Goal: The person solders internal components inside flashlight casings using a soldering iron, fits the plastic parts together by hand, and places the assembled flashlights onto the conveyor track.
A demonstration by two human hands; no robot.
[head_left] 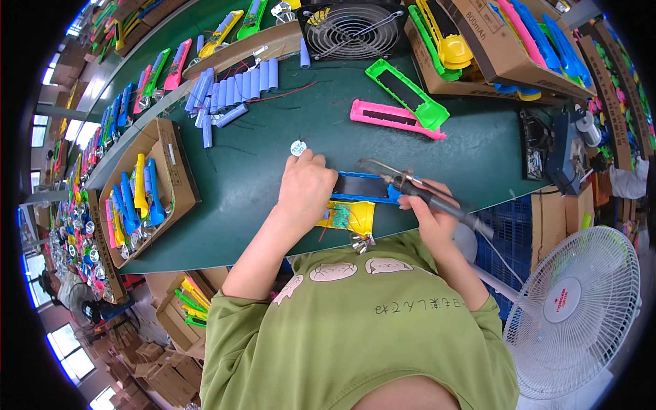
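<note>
My left hand (pixel 307 183) is closed, knuckles up, at the left end of a blue plastic casing (pixel 362 186) with a dark panel. What its fingers grip is hidden. Just past its fingertips is a small round white sticker (pixel 298 147). In my right hand (pixel 437 208) is a soldering iron (pixel 432 198), its thin metal end pointing left above the blue casing. Nearer to me lies an open yellow casing (pixel 362 215), with a green circuit board (pixel 339 217), thin wires and a shiny lamp reflector (pixel 361 242) at the table edge.
Blue-purple cylindrical batteries (pixel 239 87) with wires lie at the back left. A green casing (pixel 410 94) crosses a pink casing (pixel 389 119). Behind stand a black fan (pixel 352 31) and a casing-filled carton (pixel 512 48). Another carton (pixel 179 160) sits left; a white fan (pixel 574 307) stands right.
</note>
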